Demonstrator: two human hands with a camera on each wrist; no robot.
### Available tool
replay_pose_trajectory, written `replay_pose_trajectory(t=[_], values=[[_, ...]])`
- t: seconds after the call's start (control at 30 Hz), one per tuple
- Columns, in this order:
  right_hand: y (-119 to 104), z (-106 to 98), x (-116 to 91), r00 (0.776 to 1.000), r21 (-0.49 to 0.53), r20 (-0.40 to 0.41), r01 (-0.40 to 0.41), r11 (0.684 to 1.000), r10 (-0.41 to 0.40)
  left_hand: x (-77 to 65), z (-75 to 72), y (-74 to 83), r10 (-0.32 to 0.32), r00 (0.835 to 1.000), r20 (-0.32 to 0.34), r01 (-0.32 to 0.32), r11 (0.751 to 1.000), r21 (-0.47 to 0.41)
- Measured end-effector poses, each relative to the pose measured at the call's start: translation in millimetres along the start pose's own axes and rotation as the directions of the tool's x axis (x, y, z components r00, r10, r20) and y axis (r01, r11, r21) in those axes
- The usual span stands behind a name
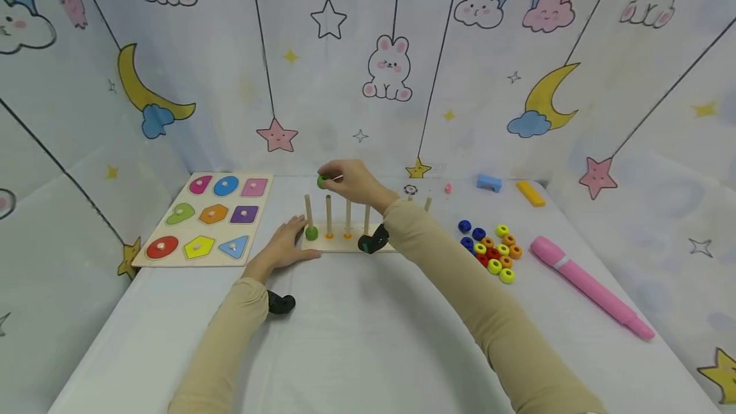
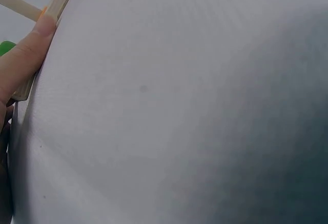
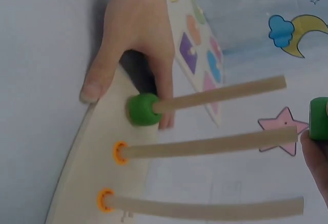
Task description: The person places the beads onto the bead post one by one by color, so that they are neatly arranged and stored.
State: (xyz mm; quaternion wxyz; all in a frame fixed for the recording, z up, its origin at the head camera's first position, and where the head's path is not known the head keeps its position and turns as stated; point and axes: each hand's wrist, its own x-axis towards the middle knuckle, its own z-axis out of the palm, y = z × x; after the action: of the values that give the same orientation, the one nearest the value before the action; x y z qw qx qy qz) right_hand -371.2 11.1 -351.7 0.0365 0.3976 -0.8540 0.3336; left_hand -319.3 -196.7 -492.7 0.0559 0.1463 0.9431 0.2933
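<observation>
A wooden peg board (image 1: 336,246) with upright pegs stands in the middle of the table. Its leftmost peg carries a green bead (image 3: 139,110) at the base; orange rings circle the bases of neighbouring pegs. My left hand (image 1: 282,245) holds the board's left end, thumb along the front edge and fingers at the far side. Above the left pegs, my right hand (image 1: 358,182) pinches another green bead (image 1: 320,181) between thumb and fingertips. In the right wrist view that held bead (image 3: 319,119) sits near the second peg's tip. My right forearm hides part of the board's right side.
Left of the board lies a shape puzzle (image 1: 253,209) with colourful knobbed pieces. Loose beads (image 1: 494,265) in blue, yellow, orange and red lie to the right, beside a pink pen-shaped stick (image 1: 592,286). A blue block (image 1: 489,183) and a yellow block (image 1: 530,193) lie at the back.
</observation>
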Motion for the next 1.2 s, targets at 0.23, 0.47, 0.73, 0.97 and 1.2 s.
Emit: replay_pose_trajectory(t=[0.23, 0.47, 0.73, 0.97, 1.2], values=[[-11.5, 19.4, 7.2, 0.997, 0.007, 0.071, 0.023, 1.000, -0.023, -1.2, -0.1, 3.4, 0.002, 1.000, -0.012, -0.002, 1.000, -0.015], [-16.5, 24.4, 9.5, 0.994, -0.009, 0.104, 0.026, 1.000, -0.024, 2.1, 1.5, -2.5, 0.010, 1.000, -0.024, -0.011, 1.000, -0.018], [-17.1, 26.5, 10.6, 0.989, -0.028, 0.144, 0.027, 0.999, -0.023, 2.9, 1.4, -0.5, 0.008, 1.000, -0.022, -0.009, 1.000, -0.013], [-16.5, 19.9, 9.8, 0.990, -0.049, 0.136, 0.036, 0.998, -0.030, 2.3, 2.6, -2.2, 0.007, 1.000, -0.025, -0.008, 1.000, -0.024], [-5.3, 3.4, 1.5, 0.995, -0.072, 0.097, -0.004, 0.997, 0.011, -0.1, 0.3, -1.5, 0.008, 1.000, -0.027, -0.009, 0.999, -0.038]])
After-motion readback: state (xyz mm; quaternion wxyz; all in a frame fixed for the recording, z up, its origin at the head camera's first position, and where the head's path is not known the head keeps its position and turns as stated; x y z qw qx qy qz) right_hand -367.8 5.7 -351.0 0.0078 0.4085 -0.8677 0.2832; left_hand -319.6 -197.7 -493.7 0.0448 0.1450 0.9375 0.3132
